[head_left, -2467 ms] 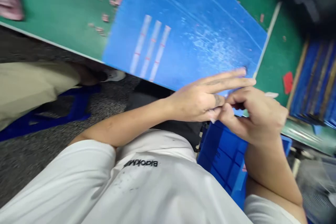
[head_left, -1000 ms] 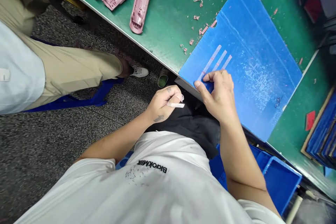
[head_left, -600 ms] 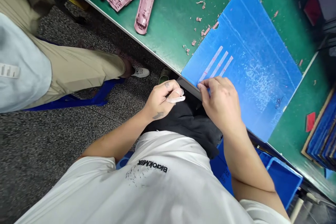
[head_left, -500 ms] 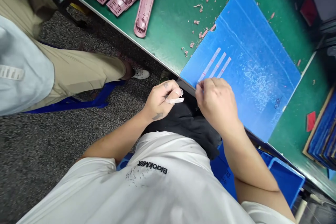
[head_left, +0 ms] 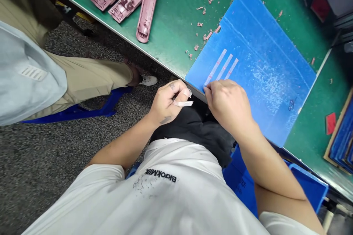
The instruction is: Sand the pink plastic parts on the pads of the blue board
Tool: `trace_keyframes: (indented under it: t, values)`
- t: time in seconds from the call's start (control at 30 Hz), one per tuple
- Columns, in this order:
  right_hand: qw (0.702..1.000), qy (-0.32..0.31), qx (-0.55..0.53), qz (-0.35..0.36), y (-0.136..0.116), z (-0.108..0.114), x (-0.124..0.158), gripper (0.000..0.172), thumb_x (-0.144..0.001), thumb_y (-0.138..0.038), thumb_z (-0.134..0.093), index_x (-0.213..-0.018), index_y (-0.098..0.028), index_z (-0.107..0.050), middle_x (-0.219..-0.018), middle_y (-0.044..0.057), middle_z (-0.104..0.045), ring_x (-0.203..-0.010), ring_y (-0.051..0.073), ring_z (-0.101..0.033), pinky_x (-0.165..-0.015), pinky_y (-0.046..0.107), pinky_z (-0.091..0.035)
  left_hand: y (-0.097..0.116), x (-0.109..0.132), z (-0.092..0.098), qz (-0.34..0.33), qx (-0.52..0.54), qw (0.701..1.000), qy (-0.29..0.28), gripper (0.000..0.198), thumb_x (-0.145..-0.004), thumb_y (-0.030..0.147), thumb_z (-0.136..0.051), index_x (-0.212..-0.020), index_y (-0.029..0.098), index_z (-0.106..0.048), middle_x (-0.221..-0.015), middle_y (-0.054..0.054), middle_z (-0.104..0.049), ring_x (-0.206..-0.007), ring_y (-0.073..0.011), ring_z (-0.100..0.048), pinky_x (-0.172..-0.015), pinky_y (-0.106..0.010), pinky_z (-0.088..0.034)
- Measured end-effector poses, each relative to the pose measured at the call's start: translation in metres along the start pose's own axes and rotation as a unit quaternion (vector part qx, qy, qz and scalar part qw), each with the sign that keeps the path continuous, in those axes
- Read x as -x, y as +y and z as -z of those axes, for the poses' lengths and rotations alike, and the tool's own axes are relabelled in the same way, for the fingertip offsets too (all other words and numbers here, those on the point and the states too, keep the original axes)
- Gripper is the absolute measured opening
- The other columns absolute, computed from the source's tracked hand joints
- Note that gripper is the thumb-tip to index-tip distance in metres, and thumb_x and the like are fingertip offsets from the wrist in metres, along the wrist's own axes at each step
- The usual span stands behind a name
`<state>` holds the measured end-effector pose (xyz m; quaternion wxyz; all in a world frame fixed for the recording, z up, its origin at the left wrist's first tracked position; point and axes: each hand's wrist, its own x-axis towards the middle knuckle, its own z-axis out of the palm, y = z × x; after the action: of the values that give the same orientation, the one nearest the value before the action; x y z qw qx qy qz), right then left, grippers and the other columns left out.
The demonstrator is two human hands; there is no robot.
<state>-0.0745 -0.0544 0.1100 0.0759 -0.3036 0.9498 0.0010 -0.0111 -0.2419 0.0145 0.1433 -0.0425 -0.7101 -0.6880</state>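
Observation:
My left hand (head_left: 165, 104) pinches a thin pale strip (head_left: 182, 103) between thumb and fingers, just off the bench edge. My right hand (head_left: 228, 108) rests curled on the near edge of a blue corrugated plastic sheet (head_left: 264, 69), its fingertips at the lower ends of several pale strips with red marks (head_left: 223, 67). The fingers hide whatever lies under them, so I cannot tell if they grip anything. The strips lie side by side on the sheet.
Pink moulded plastic housings (head_left: 147, 7) and pink scraps (head_left: 208, 35) lie on the green workbench (head_left: 176, 33). A seated co-worker (head_left: 33, 80) is at the left. A black cloth (head_left: 198, 128) is on my lap, with a blue crate (head_left: 309, 187) at lower right.
My view has swung from a blurred sideways look to the bench from above. My hands have parted from their close pinch, the left now holding the strip, the right on the sheet.

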Motion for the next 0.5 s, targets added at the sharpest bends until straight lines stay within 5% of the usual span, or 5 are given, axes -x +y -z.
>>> trace_keyframes:
  t: [0.17, 0.27, 0.33, 0.4, 0.5]
  values:
    - [0.999, -0.009, 0.033, 0.023, 0.013, 0.005, -0.033, 0.015, -0.102, -0.02, -0.067, -0.091, -0.014, -0.075, -0.087, 0.021, -0.078, -0.084, 0.035, -0.073, -0.081, 0.045, -0.052, 0.006, -0.006, -0.001, -0.047, -0.031, 0.998, 0.008, 0.045, -0.117, 0.051, -0.062, -0.083, 0.022, -0.059, -0.078, -0.003, -0.064, -0.068, -0.0172, -0.058, -0.066, -0.034, -0.046]
    - [0.979, 0.002, 0.111, -0.169, 0.056, 0.038, -0.054, 0.023, -0.102, -0.024, -0.07, -0.108, -0.004, -0.081, -0.109, 0.03, -0.082, -0.103, 0.043, -0.08, -0.086, 0.049, -0.054, 0.01, -0.024, 0.004, -0.088, -0.073, 0.993, 0.005, 0.038, -0.115, 0.052, -0.068, -0.091, 0.023, -0.064, -0.083, -0.003, -0.065, -0.071, -0.0179, -0.06, -0.071, -0.035, -0.053]
    - [0.944, 0.114, 0.139, -0.277, 0.078, 0.062, -0.053, 0.025, -0.101, -0.018, -0.067, -0.113, -0.004, -0.083, -0.113, 0.029, -0.084, -0.11, 0.041, -0.082, -0.093, 0.051, -0.055, 0.015, -0.043, 0.005, -0.105, -0.11, 0.988, -0.012, 0.035, -0.11, 0.058, -0.076, -0.1, 0.025, -0.068, -0.093, -0.005, -0.069, -0.083, -0.0221, -0.068, -0.082, -0.039, -0.06]
    - [0.947, 0.214, 0.086, -0.223, 0.082, 0.077, -0.037, 0.017, -0.095, -0.016, -0.069, -0.103, -0.011, -0.083, -0.101, 0.019, -0.085, -0.099, 0.032, -0.083, -0.091, 0.046, -0.056, 0.022, -0.065, 0.0, -0.128, -0.141, 0.981, -0.035, 0.041, -0.102, 0.064, -0.085, -0.109, 0.026, -0.07, -0.109, -0.008, -0.073, -0.107, -0.0302, -0.074, -0.099, -0.047, -0.063]
    - [0.976, 0.2, -0.074, 0.034, 0.06, 0.075, -0.004, 0.004, -0.092, -0.024, -0.073, -0.089, -0.023, -0.075, -0.083, 0.005, -0.078, -0.079, 0.023, -0.075, -0.081, 0.039, -0.057, 0.029, -0.091, -0.019, -0.174, -0.159, 0.966, -0.106, 0.042, -0.1, 0.062, -0.088, -0.113, 0.025, -0.072, -0.126, -0.012, -0.074, -0.135, -0.0404, -0.07, -0.118, -0.059, -0.056]
